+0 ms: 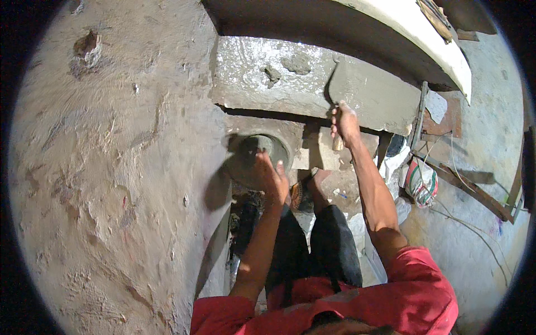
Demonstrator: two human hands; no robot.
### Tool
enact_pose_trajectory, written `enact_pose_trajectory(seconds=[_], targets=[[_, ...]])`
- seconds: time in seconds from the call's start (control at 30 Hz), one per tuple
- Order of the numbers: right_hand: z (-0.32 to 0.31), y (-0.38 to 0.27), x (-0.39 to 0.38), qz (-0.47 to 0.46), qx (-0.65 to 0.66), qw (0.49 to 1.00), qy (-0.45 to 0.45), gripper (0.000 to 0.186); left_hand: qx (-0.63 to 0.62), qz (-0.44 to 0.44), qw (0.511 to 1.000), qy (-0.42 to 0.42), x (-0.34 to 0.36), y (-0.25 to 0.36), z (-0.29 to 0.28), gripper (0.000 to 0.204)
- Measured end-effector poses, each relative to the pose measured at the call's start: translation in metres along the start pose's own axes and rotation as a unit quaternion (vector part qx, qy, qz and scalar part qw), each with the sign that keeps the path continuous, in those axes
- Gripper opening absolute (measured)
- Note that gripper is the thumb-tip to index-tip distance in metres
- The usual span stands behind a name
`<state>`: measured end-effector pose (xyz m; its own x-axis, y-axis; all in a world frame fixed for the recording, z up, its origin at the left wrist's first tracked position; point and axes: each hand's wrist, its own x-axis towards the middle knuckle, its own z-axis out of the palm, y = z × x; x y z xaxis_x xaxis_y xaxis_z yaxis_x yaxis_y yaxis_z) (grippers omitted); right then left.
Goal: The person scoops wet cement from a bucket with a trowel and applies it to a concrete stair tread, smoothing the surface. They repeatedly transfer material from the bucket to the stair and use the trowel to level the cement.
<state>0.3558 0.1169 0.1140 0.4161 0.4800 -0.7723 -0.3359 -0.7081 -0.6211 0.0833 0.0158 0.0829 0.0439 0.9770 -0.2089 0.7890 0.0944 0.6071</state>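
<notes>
My right hand [347, 124] is closed around the wooden handle [337, 143] of a trowel. The trowel's grey blade [338, 84] lies against the wet mortar on the ledge [245, 92]. Right of the blade the mortar [385, 97] looks smooth; to the left the surface is wet and shiny, with loose lumps [296, 64] on it. My left hand [272, 177] is over the near side of a round, dark pan [286, 149], its thumb apart from the fingers. Grey mortar [259, 144] shows in the pan. The fingertips are partly blurred against it.
A rough plastered wall [123, 167] rises close on my left. Above the ledge juts a white-edged slab [407, 33] with sticks [435, 19] on it. To the right are a striped sack [421, 183], a wooden frame [474, 192] and loose cords. My bare foot [319, 177] stands below the ledge.
</notes>
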Motion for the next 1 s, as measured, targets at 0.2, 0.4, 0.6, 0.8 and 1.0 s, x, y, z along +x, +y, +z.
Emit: enact_pose_trajectory(seconds=[0.2,0.4,0.6,0.8,1.0], targets=[[0.062,0.008,0.014,-0.247,-0.409,0.879,-0.002,0.054,-0.198,-0.135,0.971,-0.012,0.088,0.031,0.016,0.069],[0.000,0.016,0.009,-0.249,-0.587,0.765,0.089,0.053,0.003,-0.004,1.000,0.001,0.140,0.030,0.019,0.069],[-0.037,0.023,-0.007,0.000,-0.198,0.978,0.070,0.049,0.033,-0.006,0.994,-0.100,0.146,0.011,-0.001,0.077],[0.051,0.004,0.000,-0.064,-0.184,0.980,-0.037,0.052,0.023,0.006,0.988,-0.151,0.151,-0.007,-0.021,0.079],[0.154,0.004,-0.036,-0.096,-0.199,0.970,-0.101,0.046,-0.155,0.058,0.984,-0.063,0.134,-0.030,-0.034,0.068]])
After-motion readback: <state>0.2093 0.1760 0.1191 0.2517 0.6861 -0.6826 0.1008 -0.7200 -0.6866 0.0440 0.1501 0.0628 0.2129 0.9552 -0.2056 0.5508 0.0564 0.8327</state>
